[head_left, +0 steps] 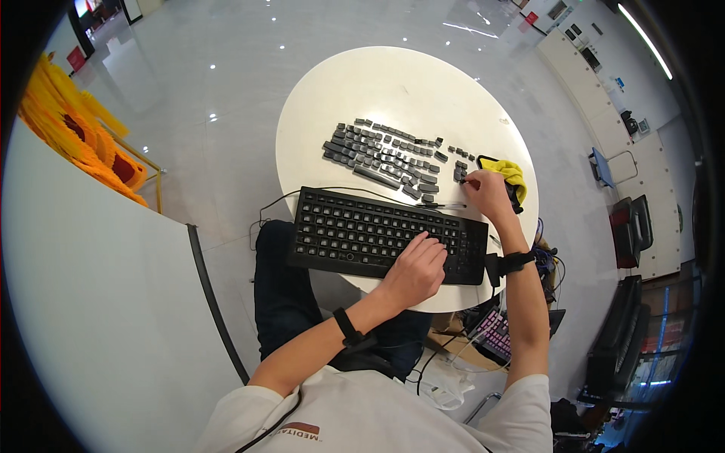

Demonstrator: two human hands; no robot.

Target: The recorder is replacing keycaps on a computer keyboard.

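A black keyboard (pixel 355 230) with its keycaps taken off lies along the near edge of the round table, partly over my lap. My left hand (pixel 417 266) rests on its right half, fingers laid over the bare switches and holding nothing. Beyond the keyboard, loose dark keycaps (pixel 381 158) are spread in rows much like a keyboard layout. My right hand (pixel 489 193) reaches to the small group of keycaps (pixel 460 171) at the right. Its thumb and fingers pinch a dark keycap there, mostly hidden by the fingertips.
A yellow cloth (pixel 513 172) in a dark pouch sits just right of my right hand. A thin pen-like tool (pixel 445 205) lies behind the keyboard. The white table (pixel 400 83) has a curved edge. Below it, a keyboard with pink keys (pixel 495 332) lies among cables.
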